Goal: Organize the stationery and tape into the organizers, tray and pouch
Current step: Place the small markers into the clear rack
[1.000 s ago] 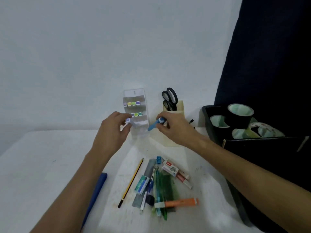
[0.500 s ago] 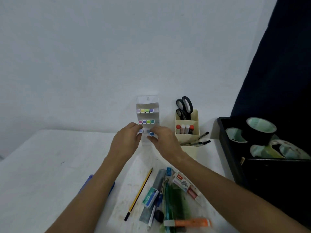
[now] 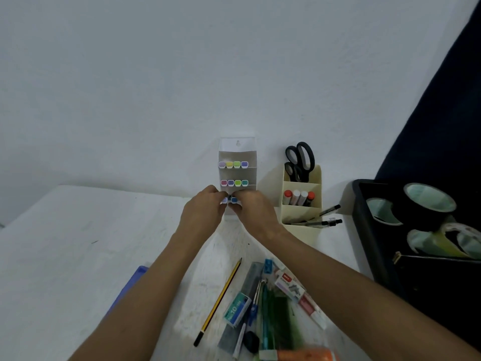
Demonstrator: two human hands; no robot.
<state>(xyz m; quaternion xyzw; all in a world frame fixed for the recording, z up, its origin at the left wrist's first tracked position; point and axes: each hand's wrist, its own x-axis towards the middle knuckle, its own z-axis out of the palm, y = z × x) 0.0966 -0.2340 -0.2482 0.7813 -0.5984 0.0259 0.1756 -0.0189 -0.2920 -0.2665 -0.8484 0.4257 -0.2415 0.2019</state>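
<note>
Your clear tiered organizer (image 3: 238, 152) stands upright against the wall, two rows of colour-capped markers (image 3: 233, 164) filled; blue-capped markers (image 3: 234, 200) sit at its lowest tier. Beside it, your cream organizer (image 3: 301, 204) holds black scissors (image 3: 299, 160). Tape rolls (image 3: 429, 201) fill the black tray (image 3: 364, 217). A pencil (image 3: 220, 300) lies diagonally on the desk (image 3: 78, 243).

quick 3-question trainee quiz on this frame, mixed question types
1. True or false: the scissors stand in the back compartment of the cream organizer.
2. How many marker caps show in the top row of the clear tiered holder?
3. Where are both hands? A) at the holder's bottom tier B) in the black tray C) on the pencil

Key: 1 true. 2 four. 3 A: left hand and right hand meet there on small markers.
</note>
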